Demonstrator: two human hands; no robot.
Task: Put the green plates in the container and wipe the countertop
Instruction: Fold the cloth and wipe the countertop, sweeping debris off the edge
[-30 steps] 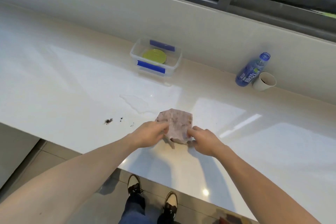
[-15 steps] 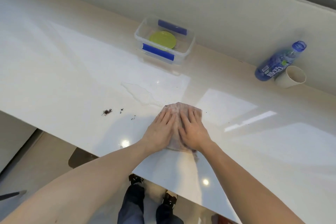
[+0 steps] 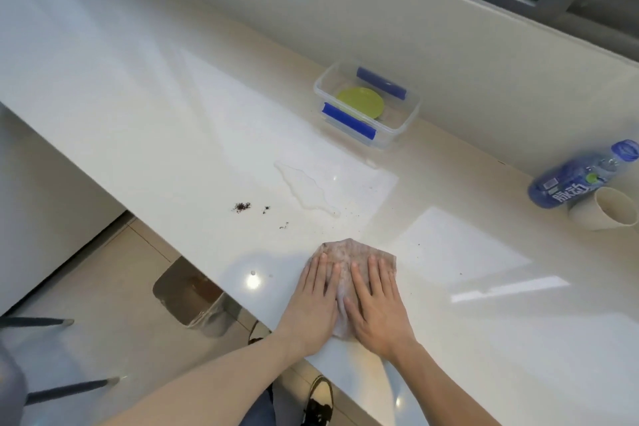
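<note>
A green plate [image 3: 359, 102] lies inside the clear container [image 3: 412, 116] with blue clips, at the back of the white countertop [image 3: 166, 121]. Near the front edge a pinkish wiping cloth [image 3: 356, 251] lies flat on the counter. My left hand [image 3: 316, 301] and my right hand [image 3: 375, 301] press side by side on it, palms down and fingers stretched out, covering most of the cloth. Beyond the cloth is a water puddle [image 3: 304, 188]. Dark crumbs [image 3: 242, 206] lie to the puddle's left.
A blue drink bottle [image 3: 574, 176] lies on its side at the right next to a tipped paper cup [image 3: 601, 214]. A waste bin [image 3: 193, 297] stands on the floor under the counter edge. Chair legs [image 3: 69, 387] show at lower left. A wall and window run behind.
My hands went from pinching the cloth's near corners to lying flat on top of it. The view has shifted, so the cloth now sits nearer the counter's front edge.
</note>
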